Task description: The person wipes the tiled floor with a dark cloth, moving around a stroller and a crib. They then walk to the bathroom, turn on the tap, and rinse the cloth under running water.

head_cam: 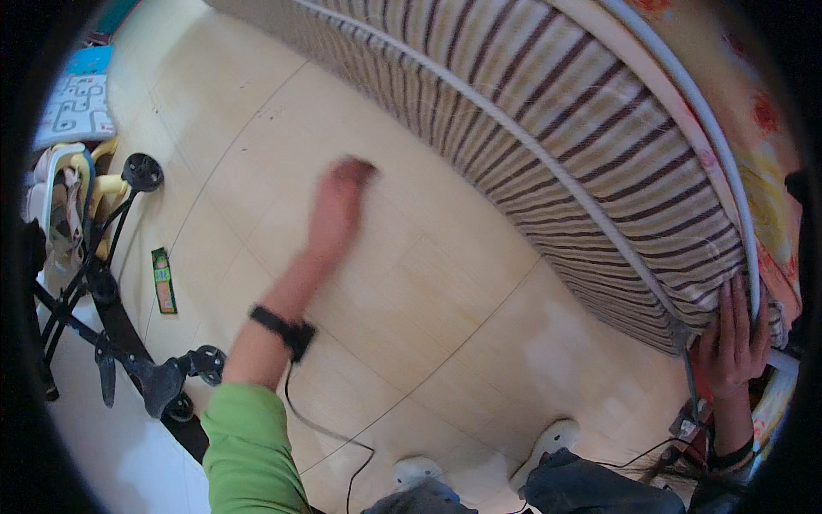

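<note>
My left hand (pixel 340 209), blurred and with a black band at the wrist, hangs over the tiled floor (pixel 411 308). Its fingers are too smeared to read, and a small dark patch shows at their tips. At the right, my right hand (pixel 735 347) lies with its fingers extended on the corner of a striped fabric cover (pixel 597 154), beside a pale rounded edge (pixel 713 144). Whether it pinches the cloth is not visible. Grey piping runs along the striped cover. Floral cloth (pixel 764 186) lies beyond that edge.
A folded stroller frame with wheels (pixel 142 172) stands at the left. Near it a green and orange packet (pixel 164 281) lies on the floor. A thin dark cable (pixel 369 453) trails near the feet in pale clogs (pixel 555 440). More cables and a power strip (pixel 686 417) sit below the right hand.
</note>
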The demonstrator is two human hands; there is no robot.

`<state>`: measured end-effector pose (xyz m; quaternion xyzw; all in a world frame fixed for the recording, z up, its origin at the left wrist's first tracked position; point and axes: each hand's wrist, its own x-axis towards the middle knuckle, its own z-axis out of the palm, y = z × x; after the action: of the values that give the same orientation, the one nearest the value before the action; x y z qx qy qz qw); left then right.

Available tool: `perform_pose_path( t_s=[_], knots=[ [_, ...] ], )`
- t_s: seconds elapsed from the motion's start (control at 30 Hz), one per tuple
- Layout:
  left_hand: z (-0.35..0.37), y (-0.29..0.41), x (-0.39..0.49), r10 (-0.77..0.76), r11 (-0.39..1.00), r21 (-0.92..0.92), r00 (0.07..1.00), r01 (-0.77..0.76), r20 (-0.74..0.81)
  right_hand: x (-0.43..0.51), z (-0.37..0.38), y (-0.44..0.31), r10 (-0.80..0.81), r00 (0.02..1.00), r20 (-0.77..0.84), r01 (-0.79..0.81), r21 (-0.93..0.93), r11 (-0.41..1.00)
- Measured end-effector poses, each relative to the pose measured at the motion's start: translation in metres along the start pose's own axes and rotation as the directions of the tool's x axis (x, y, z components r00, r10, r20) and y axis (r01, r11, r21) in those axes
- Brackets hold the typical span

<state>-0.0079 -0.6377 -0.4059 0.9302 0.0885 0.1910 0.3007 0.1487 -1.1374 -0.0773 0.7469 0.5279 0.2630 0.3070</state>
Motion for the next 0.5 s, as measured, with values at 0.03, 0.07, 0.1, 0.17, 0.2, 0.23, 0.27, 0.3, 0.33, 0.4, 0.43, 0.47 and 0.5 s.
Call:
perform_pose_path(
  t_s=[0.03,0.07,0.1,0.17,0.2,0.23,0.27,0.3,0.33,0.4,0.43,0.47,0.5],
  knots=[
    [-0.011,-0.027,0.030,-0.026,0.988,0.146,0.988,0.049,-0.155,0.000,-0.002,0.000,0.035,0.999,0.034,-0.036,0.020,0.999],
    [-0.017,-0.048,0.055,-0.123,0.942,0.278,0.964,0.188,-0.237,0.001,-0.002,0.000,0.021,0.999,0.050,-0.021,0.003,1.000],
    [-0.019,-0.063,0.075,-0.321,0.852,0.345,0.913,0.395,-0.252,0.002,-0.002,-0.001,0.017,0.999,0.032,-0.017,0.000,1.000],
    [0.006,-0.062,0.099,-0.110,0.754,0.527,0.867,0.392,-0.487,0.003,-0.001,-0.001,0.022,1.000,0.015,-0.021,-0.033,0.999],
    [0.019,-0.051,0.099,-0.189,0.879,0.349,0.908,0.326,-0.373,0.003,0.000,-0.001,0.030,1.000,0.001,-0.030,-0.012,0.999],
    [0.033,-0.034,0.098,-0.237,0.949,0.155,0.946,0.274,-0.223,0.004,0.000,-0.001,0.022,1.000,-0.007,-0.022,-0.006,1.000],
    [0.052,-0.010,0.090,-0.121,0.970,0.193,0.984,0.146,-0.133,0.005,0.000,-0.001,0.029,1.000,0.009,-0.029,0.000,1.000],
    [0.073,0.019,0.073,-0.021,0.976,0.211,0.987,0.054,-0.158,0.005,-0.001,-0.002,0.038,0.999,0.028,-0.038,0.007,0.999],
    [0.086,0.046,0.057,0.042,0.971,0.239,0.984,0.001,-0.175,0.006,-0.002,-0.002,0.045,0.998,0.033,-0.045,0.018,0.999],
    [0.108,0.099,0.027,-0.019,0.978,0.200,0.986,0.053,-0.168,0.008,-0.004,-0.002,0.054,0.998,0.022,-0.055,0.036,0.998],
    [0.120,0.125,0.014,-0.008,0.988,0.153,0.992,0.028,-0.129,0.009,-0.004,-0.002,0.055,0.998,0.031,-0.056,0.026,0.998],
    [0.134,0.155,-0.003,0.010,1.000,0.029,0.992,-0.007,-0.125,0.010,-0.003,-0.003,0.058,0.998,-0.009,-0.058,0.041,0.998],
    [0.149,0.189,-0.020,-0.087,0.993,-0.078,0.994,0.092,0.068,0.011,-0.002,-0.003,0.057,0.998,-0.022,-0.056,0.050,0.997]
  ],
)
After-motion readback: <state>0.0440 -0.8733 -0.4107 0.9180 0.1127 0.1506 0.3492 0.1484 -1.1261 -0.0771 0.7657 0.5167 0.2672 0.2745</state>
